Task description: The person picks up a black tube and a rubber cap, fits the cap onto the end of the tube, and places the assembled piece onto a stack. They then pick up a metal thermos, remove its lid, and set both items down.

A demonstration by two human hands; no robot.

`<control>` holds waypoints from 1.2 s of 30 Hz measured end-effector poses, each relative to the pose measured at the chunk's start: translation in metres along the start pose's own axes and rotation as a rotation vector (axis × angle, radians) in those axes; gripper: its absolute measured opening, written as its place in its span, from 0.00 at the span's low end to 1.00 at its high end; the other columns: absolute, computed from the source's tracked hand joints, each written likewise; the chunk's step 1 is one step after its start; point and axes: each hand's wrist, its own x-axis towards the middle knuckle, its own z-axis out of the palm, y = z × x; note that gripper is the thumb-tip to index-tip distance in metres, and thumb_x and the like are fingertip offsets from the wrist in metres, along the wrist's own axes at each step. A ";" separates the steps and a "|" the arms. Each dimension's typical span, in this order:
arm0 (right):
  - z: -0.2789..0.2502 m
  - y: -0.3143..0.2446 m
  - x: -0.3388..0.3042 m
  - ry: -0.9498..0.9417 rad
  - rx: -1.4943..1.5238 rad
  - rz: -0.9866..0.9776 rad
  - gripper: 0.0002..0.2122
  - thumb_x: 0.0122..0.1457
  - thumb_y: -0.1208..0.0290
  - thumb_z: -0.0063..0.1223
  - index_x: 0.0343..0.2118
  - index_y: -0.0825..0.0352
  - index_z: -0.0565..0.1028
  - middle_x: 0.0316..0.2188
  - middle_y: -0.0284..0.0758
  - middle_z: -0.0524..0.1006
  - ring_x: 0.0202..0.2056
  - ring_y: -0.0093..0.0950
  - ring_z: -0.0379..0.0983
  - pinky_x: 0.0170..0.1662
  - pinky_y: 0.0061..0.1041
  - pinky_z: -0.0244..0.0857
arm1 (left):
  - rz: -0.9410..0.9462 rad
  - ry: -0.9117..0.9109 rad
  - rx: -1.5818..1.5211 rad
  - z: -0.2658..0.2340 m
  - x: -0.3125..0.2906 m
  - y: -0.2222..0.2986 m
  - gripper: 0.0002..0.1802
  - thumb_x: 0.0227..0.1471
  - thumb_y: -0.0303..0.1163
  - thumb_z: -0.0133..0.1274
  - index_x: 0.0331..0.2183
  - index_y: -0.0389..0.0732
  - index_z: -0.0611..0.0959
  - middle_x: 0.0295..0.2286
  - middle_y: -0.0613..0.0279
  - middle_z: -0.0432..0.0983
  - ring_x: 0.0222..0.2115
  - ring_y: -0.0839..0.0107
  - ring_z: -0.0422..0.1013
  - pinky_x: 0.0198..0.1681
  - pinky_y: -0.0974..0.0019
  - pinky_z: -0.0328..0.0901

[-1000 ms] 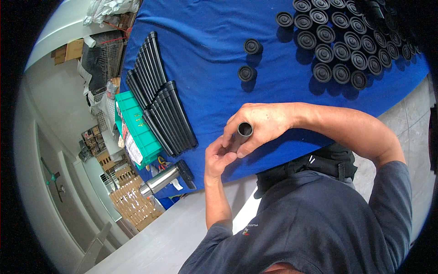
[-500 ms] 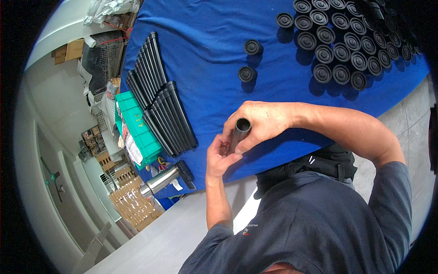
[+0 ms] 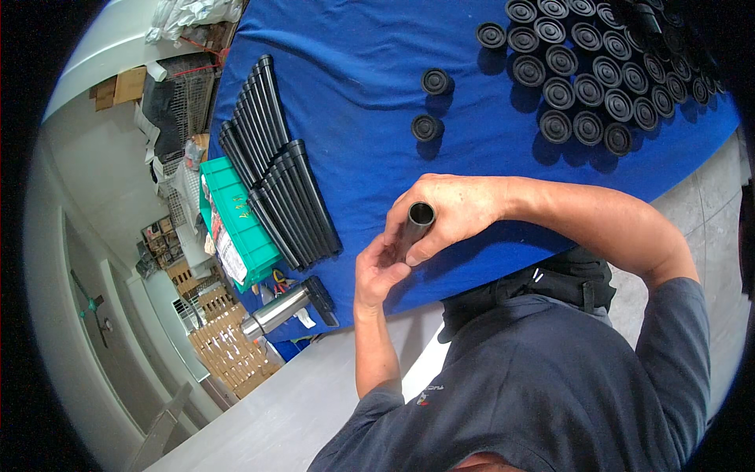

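Note:
A dark round tube [image 3: 419,220] points its open hollow end up toward me. My right hand [image 3: 460,211] is closed around it, the thumb along the near side and the fingers behind. My left hand [image 3: 379,277] curls against the tube's lower left side, its thumb lying across the front; the tube's lower end is hidden by the hands. Beyond them, two short black ribbed round caps [image 3: 426,127] stand apart on the blue cloth [image 3: 354,94].
Many similar black round pieces [image 3: 588,90] stand grouped at the far right. Black tubes [image 3: 295,204] lie in rows on the left, beside a green crate [image 3: 250,236]. A steel flask [image 3: 279,311] and a black phone-like object [image 3: 321,300] lie at the near left edge.
My left thumb has drawn back slightly to the left along the tube. The tube and my right hand have barely shifted.

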 end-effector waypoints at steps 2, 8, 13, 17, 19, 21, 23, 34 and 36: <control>0.001 0.002 0.000 0.006 0.002 -0.023 0.16 0.50 0.70 0.65 0.41 0.71 0.79 0.35 0.39 0.81 0.37 0.29 0.78 0.43 0.28 0.71 | -0.018 0.028 0.067 0.000 -0.001 -0.002 0.37 0.45 0.34 0.68 0.55 0.33 0.73 0.50 0.55 0.71 0.49 0.68 0.68 0.52 0.64 0.62; 0.000 0.002 -0.002 0.008 0.020 -0.011 0.16 0.49 0.70 0.65 0.41 0.71 0.79 0.36 0.39 0.81 0.38 0.29 0.78 0.44 0.28 0.71 | -0.097 0.040 0.087 -0.006 0.000 -0.003 0.38 0.43 0.36 0.69 0.54 0.31 0.73 0.48 0.57 0.72 0.46 0.69 0.69 0.52 0.65 0.62; 0.000 -0.003 -0.001 0.013 -0.009 0.014 0.16 0.49 0.70 0.65 0.40 0.71 0.79 0.36 0.40 0.81 0.38 0.29 0.78 0.44 0.28 0.71 | -0.058 0.041 0.131 -0.004 0.001 0.004 0.38 0.44 0.36 0.69 0.54 0.30 0.72 0.48 0.56 0.72 0.47 0.68 0.68 0.52 0.64 0.61; -0.002 -0.001 0.000 0.019 0.011 -0.001 0.16 0.49 0.70 0.65 0.40 0.71 0.79 0.36 0.39 0.81 0.38 0.29 0.78 0.44 0.28 0.71 | -0.028 0.023 0.084 -0.001 0.002 0.000 0.38 0.45 0.36 0.68 0.54 0.31 0.72 0.48 0.55 0.72 0.49 0.67 0.68 0.53 0.65 0.61; -0.002 -0.001 -0.001 0.027 0.009 0.000 0.16 0.50 0.70 0.65 0.40 0.71 0.79 0.36 0.39 0.81 0.39 0.29 0.78 0.44 0.28 0.71 | -0.031 0.035 0.127 -0.003 0.001 -0.003 0.37 0.45 0.36 0.68 0.55 0.32 0.72 0.49 0.55 0.72 0.50 0.67 0.68 0.53 0.65 0.61; -0.001 -0.002 -0.001 0.018 0.003 0.007 0.16 0.50 0.71 0.65 0.41 0.71 0.79 0.36 0.39 0.81 0.38 0.29 0.78 0.44 0.27 0.71 | -0.061 0.042 0.100 -0.005 0.000 -0.003 0.35 0.46 0.35 0.67 0.53 0.32 0.73 0.49 0.55 0.72 0.51 0.67 0.67 0.53 0.65 0.60; -0.001 -0.002 0.000 0.019 0.013 0.007 0.16 0.50 0.71 0.65 0.40 0.71 0.79 0.36 0.39 0.81 0.38 0.29 0.78 0.44 0.27 0.71 | -0.048 0.030 0.073 -0.007 -0.002 -0.004 0.34 0.47 0.36 0.67 0.53 0.32 0.74 0.49 0.55 0.72 0.51 0.66 0.67 0.54 0.65 0.60; 0.000 0.001 0.000 0.012 0.011 -0.027 0.16 0.49 0.70 0.66 0.40 0.71 0.80 0.36 0.40 0.81 0.38 0.30 0.78 0.44 0.28 0.71 | -0.038 0.031 0.043 0.000 0.000 0.001 0.32 0.47 0.37 0.66 0.50 0.31 0.75 0.48 0.54 0.73 0.48 0.66 0.69 0.54 0.63 0.61; 0.000 0.002 0.000 0.004 0.003 -0.054 0.16 0.49 0.70 0.66 0.40 0.70 0.80 0.37 0.40 0.81 0.39 0.31 0.78 0.44 0.29 0.71 | -0.007 0.029 0.095 0.003 0.002 0.003 0.26 0.47 0.35 0.67 0.44 0.32 0.77 0.45 0.56 0.74 0.46 0.68 0.71 0.51 0.64 0.64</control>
